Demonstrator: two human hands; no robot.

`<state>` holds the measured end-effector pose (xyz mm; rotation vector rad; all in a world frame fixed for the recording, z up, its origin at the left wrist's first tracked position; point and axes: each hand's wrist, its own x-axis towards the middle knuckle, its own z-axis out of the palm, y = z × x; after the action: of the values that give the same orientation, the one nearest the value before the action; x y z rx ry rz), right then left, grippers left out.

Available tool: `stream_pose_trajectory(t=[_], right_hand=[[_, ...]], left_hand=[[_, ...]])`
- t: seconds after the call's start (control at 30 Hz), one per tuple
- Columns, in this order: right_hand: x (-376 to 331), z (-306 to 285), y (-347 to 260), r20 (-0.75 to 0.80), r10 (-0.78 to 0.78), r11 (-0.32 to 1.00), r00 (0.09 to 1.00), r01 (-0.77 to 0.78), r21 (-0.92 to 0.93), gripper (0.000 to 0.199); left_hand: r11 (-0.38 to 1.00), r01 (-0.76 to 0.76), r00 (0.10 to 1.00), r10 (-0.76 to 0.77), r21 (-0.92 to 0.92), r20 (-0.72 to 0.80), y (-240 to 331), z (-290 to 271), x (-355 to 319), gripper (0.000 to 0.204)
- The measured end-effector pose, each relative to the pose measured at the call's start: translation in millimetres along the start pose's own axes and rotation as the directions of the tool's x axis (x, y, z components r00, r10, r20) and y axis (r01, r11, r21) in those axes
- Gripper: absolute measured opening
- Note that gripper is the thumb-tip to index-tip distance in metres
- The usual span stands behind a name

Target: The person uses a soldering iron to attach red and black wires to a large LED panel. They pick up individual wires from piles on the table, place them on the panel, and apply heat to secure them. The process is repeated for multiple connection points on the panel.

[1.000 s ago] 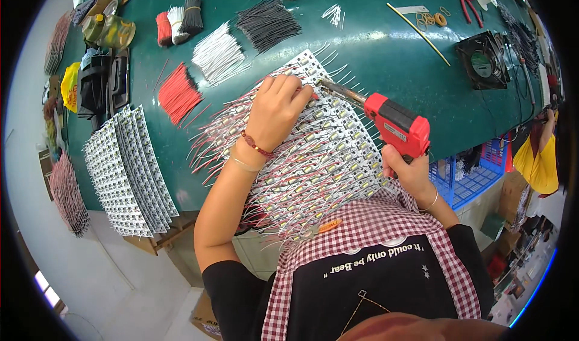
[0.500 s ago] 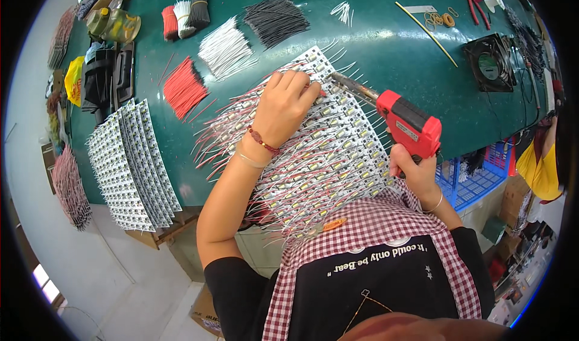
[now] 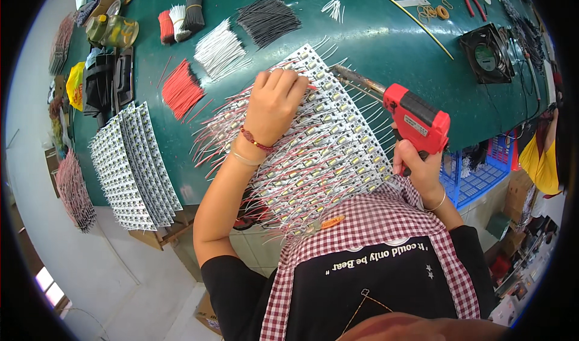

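Note:
A panel of small white circuit boards lies at the table's front edge, overhanging toward my apron, with many thin red, white and black wires sticking out of it. My left hand rests over its upper left part, fingers curled together. A short red wire pokes out at the fingertips. My right hand grips the handle of a red and black soldering gun. The gun's metal tip points left, over the panel's upper right edge. What the left fingertips press on is partly hidden beneath the hand.
Loose piles of red wires, white wires and black wires lie beyond the panel. Stacked circuit panels stand at left. A black fan sits at right, near a yellow stick. A blue crate is below the table edge.
My left hand has shifted slightly left with the red wire. The soldering gun has drawn back a little to the right. The whole view has moved slightly.

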<state>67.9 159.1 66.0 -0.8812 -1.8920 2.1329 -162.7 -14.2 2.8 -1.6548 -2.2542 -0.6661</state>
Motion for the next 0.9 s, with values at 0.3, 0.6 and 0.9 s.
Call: stream_pose_trajectory(t=[0.3, 0.6, 0.9], right_hand=[[-7, -14, 2, 0.04, 0.027, 1.0, 0.999, -0.026, -0.017, 0.027], [-9, -16, 10, 0.071, 0.104, 0.994, 0.992, -0.103, -0.024, 0.014], [-9, -16, 15, 0.086, 0.135, 0.991, 0.987, -0.136, 0.006, 0.02]], left_hand=[[0.994, 0.037, 0.999, -0.036, -0.101, 0.009, 27, -13, 0, 0.017], [0.99, 0.042, 0.998, -0.036, -0.137, 0.051, 25, -3, -3, 0.031], [0.988, 0.035, 0.997, -0.024, -0.15, 0.074, 23, 2, -4, 0.022]])
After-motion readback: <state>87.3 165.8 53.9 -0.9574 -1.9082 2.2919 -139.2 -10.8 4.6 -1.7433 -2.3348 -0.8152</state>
